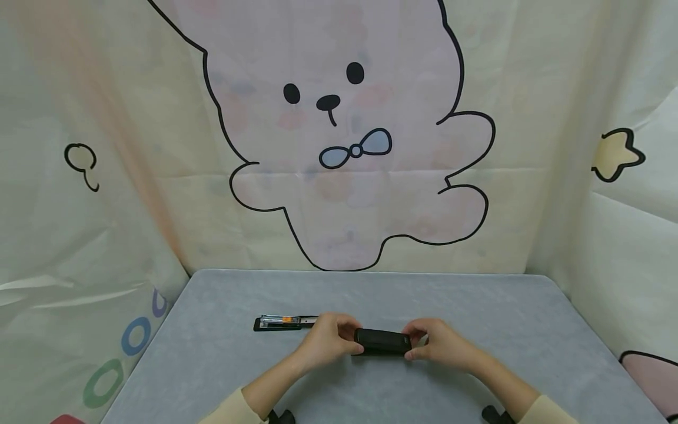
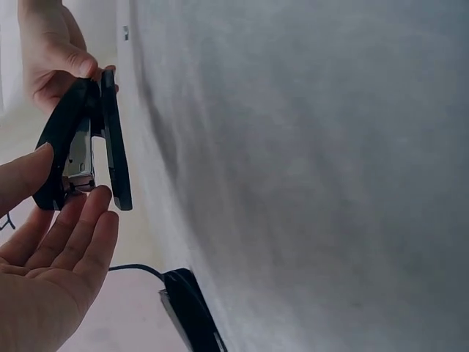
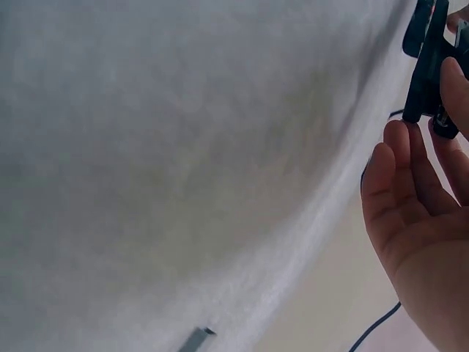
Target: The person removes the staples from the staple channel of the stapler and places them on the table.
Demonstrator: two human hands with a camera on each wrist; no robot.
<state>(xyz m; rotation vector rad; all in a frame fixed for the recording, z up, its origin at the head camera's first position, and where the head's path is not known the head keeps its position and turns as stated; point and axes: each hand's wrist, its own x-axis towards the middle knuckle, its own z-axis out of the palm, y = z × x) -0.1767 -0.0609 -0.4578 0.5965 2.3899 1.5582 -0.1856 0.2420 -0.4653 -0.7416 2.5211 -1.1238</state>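
Over on the left, coloured rings (image 1: 125,337) run up the side curtain (image 1: 37,235), and just inside on the grey table (image 1: 450,294) lies a slim black item (image 1: 281,327) with a clear strip and a dash of orange, its right end tucked from sight behind the left hand (image 1: 332,338). That left hand comes up from a pale sleeve (image 1: 230,409), and it's pinching the left end of the black stapler (image 1: 382,340)! Check the left wrist view: thumb (image 2: 26,176) on the curved top, fingers (image 2: 91,231) at the end of the silver middle part (image 2: 80,163), with a gap between that part and the flat base (image 2: 116,147).

Dead centre now, the stapler lies crosswise, squarely between the two hands, touching both; whether its base meets the table, I cannot tell. And on its right end, where top and base come together, there's the right hand (image 1: 436,341), pinching too, thumb on the near side, with its own pale sleeve (image 1: 545,412) behind. Farther right, well apart from everything, a yellow star (image 1: 617,155) sits on the curtain.
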